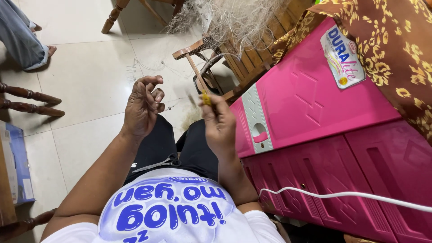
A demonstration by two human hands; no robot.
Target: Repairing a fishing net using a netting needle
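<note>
My left hand (143, 105) is raised over my lap with the fingers curled, pinching a thin pale line that runs toward the fishing net (234, 20) heaped on a wooden chair (211, 63) ahead. My right hand (218, 121) is closed around a small yellow netting needle (205, 97), its tip pointing up toward the net. The two hands are a short way apart, with the fine line stretched between them. A pair of grey scissors (157, 164) lies on my lap across my black shorts.
A pink plastic cabinet (315, 135) stands close on the right, draped with brown patterned cloth (387, 40). A white cable (342, 195) crosses its front. Dark wooden chair legs (27, 101) and a blue box (18, 162) are left. Another person's legs (22, 38) are top left.
</note>
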